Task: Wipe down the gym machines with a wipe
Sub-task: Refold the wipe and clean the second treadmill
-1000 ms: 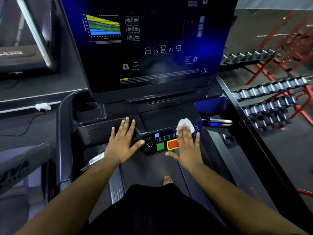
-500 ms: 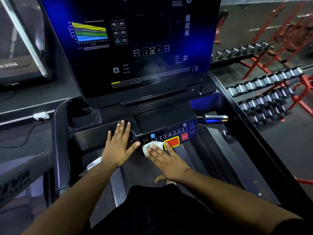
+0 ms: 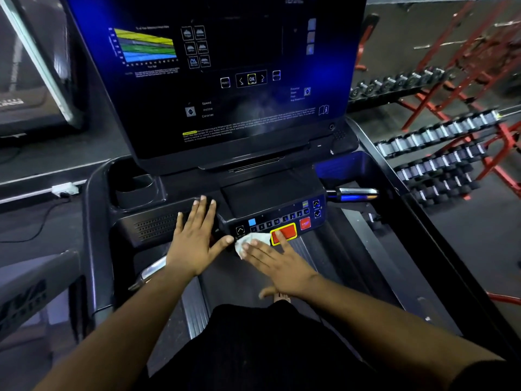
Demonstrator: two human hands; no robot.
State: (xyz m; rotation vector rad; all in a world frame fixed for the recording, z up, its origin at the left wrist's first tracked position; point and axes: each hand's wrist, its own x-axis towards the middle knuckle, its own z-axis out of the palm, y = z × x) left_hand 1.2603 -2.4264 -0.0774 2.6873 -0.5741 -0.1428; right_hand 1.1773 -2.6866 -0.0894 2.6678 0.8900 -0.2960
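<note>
The person stands on a treadmill, facing its tall console screen. The right hand lies flat with straight fingers, pressing a crumpled white wipe against the lower left part of the button panel, just left of the big red button with a yellow border; its index fingertip reaches onto that button's lower edge. This grip is open, the wipe pinned under the fingers rather than clasped. The left hand rests palm-down, fingers spread and straight, on the black housing beside the panel, above a perforated speaker grille; its grip is open too and holds nothing.

Readable writing: a smaller red button says "STOP"; the row of small keys between it and a blue square carries numbers, of which "10" can be made out. On the screen, "OK" sits in a yellow-edged box between left and right arrows, with "RESET" to its left. Lower down are the words "Speed", "Incline" and "Calories". A coloured chart with yellow, green and blue bands fills the upper left; its caption and the yellow-flagged warning paragraph near the bottom are too small to read.

A cup holder sits left of the console, a chrome handle grip right of it. Dumbbells on red racks line the floor to the right.
</note>
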